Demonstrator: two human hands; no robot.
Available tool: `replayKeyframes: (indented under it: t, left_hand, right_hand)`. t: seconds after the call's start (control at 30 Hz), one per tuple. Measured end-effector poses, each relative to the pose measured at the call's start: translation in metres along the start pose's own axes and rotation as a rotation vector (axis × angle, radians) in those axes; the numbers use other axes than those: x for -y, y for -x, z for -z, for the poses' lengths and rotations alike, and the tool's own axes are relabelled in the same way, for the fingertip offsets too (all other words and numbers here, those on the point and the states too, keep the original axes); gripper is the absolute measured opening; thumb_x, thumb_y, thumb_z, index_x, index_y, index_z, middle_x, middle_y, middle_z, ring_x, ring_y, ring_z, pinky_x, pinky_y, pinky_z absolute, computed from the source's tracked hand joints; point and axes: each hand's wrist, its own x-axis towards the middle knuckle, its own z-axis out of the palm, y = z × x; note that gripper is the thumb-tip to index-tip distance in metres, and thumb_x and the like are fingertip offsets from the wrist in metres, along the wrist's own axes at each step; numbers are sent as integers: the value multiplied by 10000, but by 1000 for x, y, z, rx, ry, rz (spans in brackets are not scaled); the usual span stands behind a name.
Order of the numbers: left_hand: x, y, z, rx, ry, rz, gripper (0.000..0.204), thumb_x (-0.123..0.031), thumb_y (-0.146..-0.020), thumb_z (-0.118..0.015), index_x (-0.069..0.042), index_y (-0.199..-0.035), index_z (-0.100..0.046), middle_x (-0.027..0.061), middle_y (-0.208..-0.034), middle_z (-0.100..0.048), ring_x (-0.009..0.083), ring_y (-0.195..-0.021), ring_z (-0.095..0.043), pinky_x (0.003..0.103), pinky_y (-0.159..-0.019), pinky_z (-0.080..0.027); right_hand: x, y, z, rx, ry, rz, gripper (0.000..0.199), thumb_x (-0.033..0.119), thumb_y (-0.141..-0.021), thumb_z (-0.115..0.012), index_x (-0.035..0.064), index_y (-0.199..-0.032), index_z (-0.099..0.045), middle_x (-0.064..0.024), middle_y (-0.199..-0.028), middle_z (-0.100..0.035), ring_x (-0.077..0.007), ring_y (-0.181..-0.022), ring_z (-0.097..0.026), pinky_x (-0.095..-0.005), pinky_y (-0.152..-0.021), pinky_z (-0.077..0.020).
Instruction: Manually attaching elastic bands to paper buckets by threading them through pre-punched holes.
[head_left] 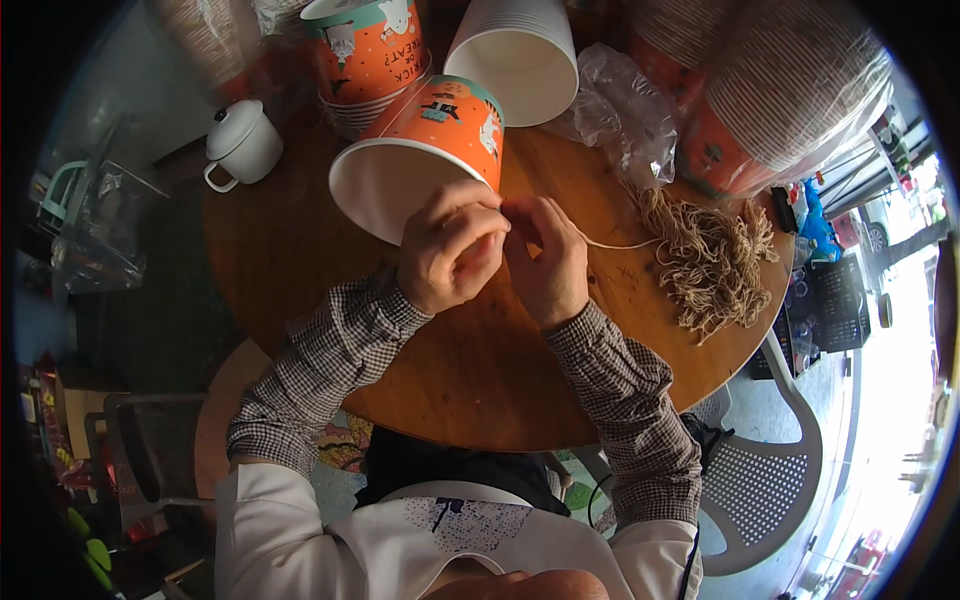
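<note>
An orange paper bucket [420, 150] with a white inside lies tilted on the round wooden table [470, 370], its mouth toward me. My left hand [450, 250] grips its rim at the near right side. My right hand [548, 262] is close beside it, fingertips pinched on a thin beige string [620, 244] at the rim. The string runs right to a bundle of beige strings [705, 260] lying on the table.
More orange and white paper buckets [365, 50] stand stacked at the back, with a white one [515, 60] on its side. Crumpled clear plastic [625, 110] lies behind the strings. A white lidded mug [243, 143] sits left. A white plastic chair [770, 480] stands right.
</note>
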Motion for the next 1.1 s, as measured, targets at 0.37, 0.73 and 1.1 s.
replayKeyframes:
  t: [0.37,0.73,1.1]
  left_hand:
    - [15,11,11,-120,357,398,94,-102,-958,-520,-23,-983,-566,14,-772,-576,102,-689,-556,233,-634,-454]
    - [6,8,11,-108,382,305,226,-40,-930,-535,38,-1135,-480,84,-850,-631,124,-742,-608,253,-702,-491]
    - [-3,-4,14,48,325,289,90,-36,-866,-628,-23,-954,-636,61,-833,-642,141,-734,-637,262,-665,-519]
  right_hand:
    - [11,2,2,41,-9,-144,157,39,-834,-609,20,-989,-609,-101,-853,-618,-214,-695,-647,-294,-601,-528]
    - [17,10,3,84,228,348,235,13,-759,-640,84,-982,-646,-65,-848,-576,-227,-689,-633,-339,-538,-513]
    - [25,4,22,12,474,575,317,-57,-719,-676,68,-1010,-670,-62,-854,-536,-187,-637,-585,-301,-511,-486]
